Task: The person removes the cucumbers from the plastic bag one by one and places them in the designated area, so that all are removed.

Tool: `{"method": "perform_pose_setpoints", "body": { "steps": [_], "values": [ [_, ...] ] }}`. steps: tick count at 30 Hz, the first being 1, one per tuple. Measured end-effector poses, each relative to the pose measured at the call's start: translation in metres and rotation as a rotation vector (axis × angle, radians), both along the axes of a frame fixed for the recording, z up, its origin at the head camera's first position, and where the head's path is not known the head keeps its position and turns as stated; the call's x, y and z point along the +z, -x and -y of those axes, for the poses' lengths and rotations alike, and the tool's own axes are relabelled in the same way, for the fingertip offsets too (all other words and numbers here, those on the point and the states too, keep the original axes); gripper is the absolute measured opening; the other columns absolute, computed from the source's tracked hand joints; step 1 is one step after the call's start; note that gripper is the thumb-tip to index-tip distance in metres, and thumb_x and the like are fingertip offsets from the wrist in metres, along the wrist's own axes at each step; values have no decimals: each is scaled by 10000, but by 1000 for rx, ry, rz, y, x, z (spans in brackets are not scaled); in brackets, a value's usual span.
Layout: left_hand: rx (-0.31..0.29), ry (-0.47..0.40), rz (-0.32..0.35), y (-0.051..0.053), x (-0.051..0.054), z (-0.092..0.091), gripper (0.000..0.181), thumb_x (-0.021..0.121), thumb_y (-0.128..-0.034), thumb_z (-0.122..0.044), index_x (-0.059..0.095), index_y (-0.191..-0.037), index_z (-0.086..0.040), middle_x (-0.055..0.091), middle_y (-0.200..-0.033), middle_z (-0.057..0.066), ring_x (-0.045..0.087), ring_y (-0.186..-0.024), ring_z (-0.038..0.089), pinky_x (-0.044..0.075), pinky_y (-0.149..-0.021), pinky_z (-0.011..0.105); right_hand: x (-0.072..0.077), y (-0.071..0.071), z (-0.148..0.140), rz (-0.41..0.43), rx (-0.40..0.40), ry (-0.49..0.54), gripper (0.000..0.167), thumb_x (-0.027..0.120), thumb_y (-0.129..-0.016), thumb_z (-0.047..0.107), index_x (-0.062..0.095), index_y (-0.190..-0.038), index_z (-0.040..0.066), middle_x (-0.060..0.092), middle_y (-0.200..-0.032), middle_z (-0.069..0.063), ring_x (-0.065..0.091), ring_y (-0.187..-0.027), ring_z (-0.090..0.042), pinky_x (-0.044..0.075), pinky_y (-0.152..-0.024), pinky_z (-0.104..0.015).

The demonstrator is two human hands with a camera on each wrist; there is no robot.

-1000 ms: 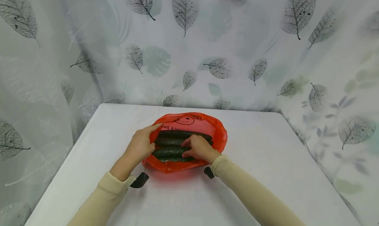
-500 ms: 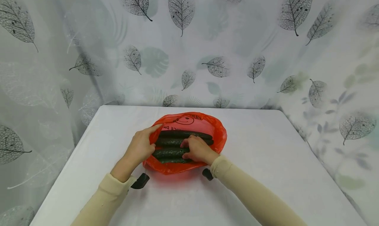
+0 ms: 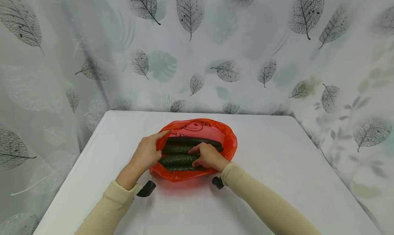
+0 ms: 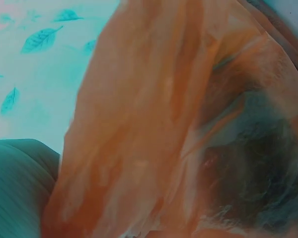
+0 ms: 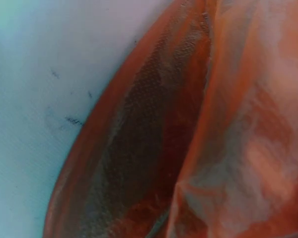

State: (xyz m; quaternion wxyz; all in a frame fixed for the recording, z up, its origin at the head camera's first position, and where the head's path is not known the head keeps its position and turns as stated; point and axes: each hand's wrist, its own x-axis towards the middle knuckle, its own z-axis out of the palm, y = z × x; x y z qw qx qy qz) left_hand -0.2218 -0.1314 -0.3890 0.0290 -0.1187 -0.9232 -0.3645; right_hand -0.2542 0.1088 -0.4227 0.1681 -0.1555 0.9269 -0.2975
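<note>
A red plastic bag point(image 3: 229, 142) with a printed smiley face lies wide open on the white table in the head view. Several dark green cucumbers point(image 3: 175, 159) lie side by side inside it. My left hand point(image 3: 147, 152) holds the bag's left rim, its index finger stretched along the edge and its thumb near the cucumber ends. My right hand point(image 3: 209, 156) reaches in over the right rim and grips one of the front cucumbers between thumb and fingers. Both wrist views are filled mostly by the bag's film point(image 4: 134, 119), which hides the fingers.
The white table point(image 3: 277, 153) extends around the bag on all sides. Behind it and at both sides hangs a leaf-patterned curtain point(image 3: 203, 57). Dark camera mounts point(image 3: 146, 188) show below both wrists.
The right hand's fingers and thumb have shifted slightly on the cucumbers. My left hand stays at the bag's rim, and the bag has barely moved.
</note>
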Motion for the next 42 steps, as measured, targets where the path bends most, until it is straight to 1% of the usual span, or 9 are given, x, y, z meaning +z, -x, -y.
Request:
{"method": "perform_pose_setpoints", "body": {
  "steps": [6,10,13,20,27,32,35,38,42],
  "values": [
    [-12,28,-18,-2,1,3,737,590,-767,172,551,-1456,-84,621,-1329,195,513,-753,267,380,-494,292,-1,0,-4,-29,43,-9,423,856,-809,138,741,-1214,182,666,-1197,-15,603,-1079,-216,509,-948,-411],
    [-25,45,-34,-3,4,7,745,575,-749,182,556,-1448,-75,635,-1301,182,480,-702,249,370,-501,297,-2,-4,-7,-93,81,-7,408,841,-826,133,724,-1215,171,622,-1148,-6,585,-1066,-215,503,-938,-409],
    [-28,64,-59,-3,7,9,735,569,-743,183,565,-1435,-63,646,-1277,181,495,-737,251,400,-554,311,-1,-7,-12,-141,102,15,394,822,-849,136,703,-1223,165,596,-1135,6,574,-1076,-213,490,-950,-411],
    [-28,90,-85,0,9,11,726,577,-742,182,572,-1428,-55,646,-1287,189,549,-891,281,460,-707,368,6,-9,-26,-175,100,141,374,795,-875,149,663,-1224,166,607,-1186,20,559,-1102,-197,481,-977,-408],
    [3,93,-85,3,9,13,681,584,-762,159,571,-1417,-26,650,-1269,212,544,-890,308,461,-708,402,19,-6,-42,-190,101,257,418,769,-898,134,622,-1288,156,606,-1250,14,554,-1178,-197,445,-1039,-429],
    [29,92,-34,5,10,11,650,609,-803,120,549,-1434,-21,632,-1297,225,593,-1051,385,528,-855,491,27,-4,-55,-191,90,397,435,767,-900,149,603,-1303,150,592,-1272,-1,549,-1191,-224,468,-1011,-450],
    [41,87,5,4,11,9,651,628,-823,104,530,-1453,-26,601,-1347,231,565,-1176,424,488,-966,554,34,-2,-61,-188,92,518,442,761,-904,124,596,-1313,97,596,-1293,-57,553,-1194,-278,476,-996,-473],
    [45,93,30,4,11,8,660,635,-832,92,512,-1469,-29,578,-1379,233,537,-1227,439,459,-997,576,42,-1,-66,-133,85,654,444,737,-922,91,573,-1333,61,591,-1303,-102,567,-1198,-306,492,-990,-452],
    [47,101,41,4,10,6,669,635,-828,91,507,-1474,-31,571,-1387,236,528,-1239,445,446,-1007,587,53,-1,-72,-55,49,785,453,702,-948,86,535,-1370,73,590,-1317,-116,567,-1223,-291,511,-975,-387]
  ]
}}
